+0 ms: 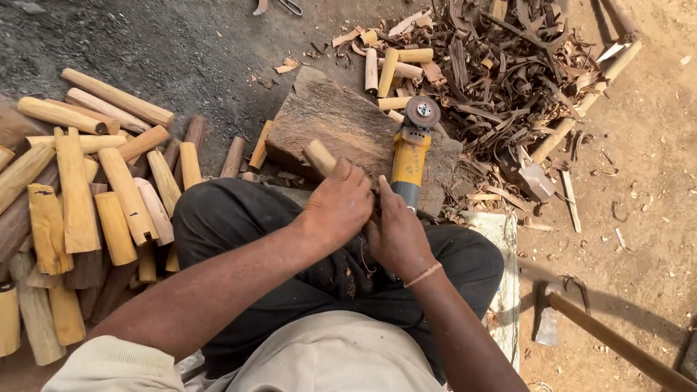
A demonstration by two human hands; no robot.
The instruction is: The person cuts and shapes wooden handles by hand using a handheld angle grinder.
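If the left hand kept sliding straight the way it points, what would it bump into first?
The left hand points up and to the right, along the wooden stick it grips. Going on, it would probably first meet the right hand and the yellow grinder beside it, though depth is hard to judge.

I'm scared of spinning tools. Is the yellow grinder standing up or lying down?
Lying down. The yellow angle grinder lies flat on the wooden block, its disc pointing away. Whether it spins, I cannot tell.

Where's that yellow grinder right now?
The yellow grinder lies mid-frame on the wooden block, just beyond the right hand, its disc toward the bark pile.
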